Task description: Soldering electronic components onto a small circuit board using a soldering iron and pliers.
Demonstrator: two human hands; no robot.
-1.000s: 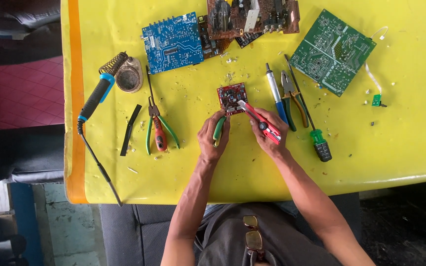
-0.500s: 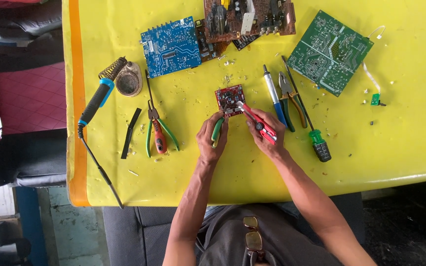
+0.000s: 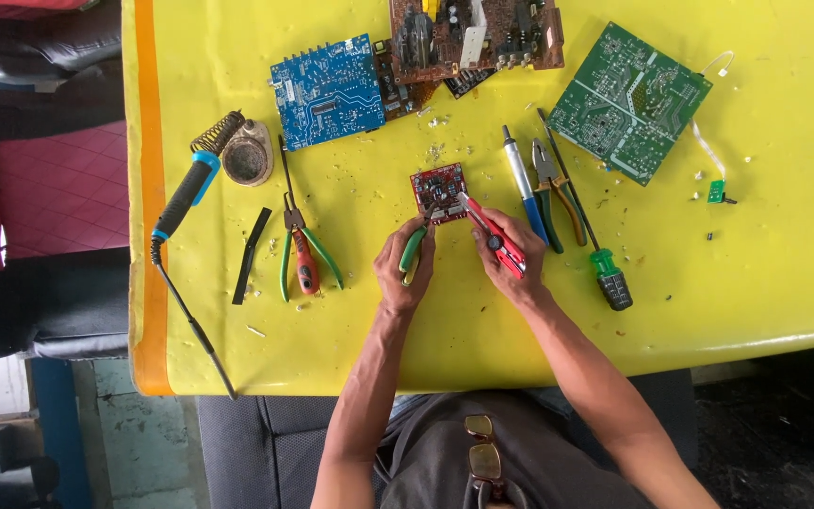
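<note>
A small red circuit board (image 3: 437,186) lies on the yellow table (image 3: 765,273) in front of me. My left hand (image 3: 403,271) grips green-handled pliers (image 3: 414,251) whose jaws reach the board's lower edge. My right hand (image 3: 511,256) holds red-handled cutters (image 3: 494,236), their tip touching the board's lower right part. Both hands sit just below the board, close together.
A blue board (image 3: 327,90), a brown board (image 3: 473,38) and a green board (image 3: 628,101) lie at the far side. A soldering iron (image 3: 186,193) with its stand (image 3: 247,155) is at left, beside green pliers (image 3: 301,259). Right of the hands lie a blue tool (image 3: 524,184), pliers (image 3: 558,188) and a green-handled screwdriver (image 3: 605,273).
The view has shifted slightly. Both hands stay on the small red board with their tools, barely moved.
</note>
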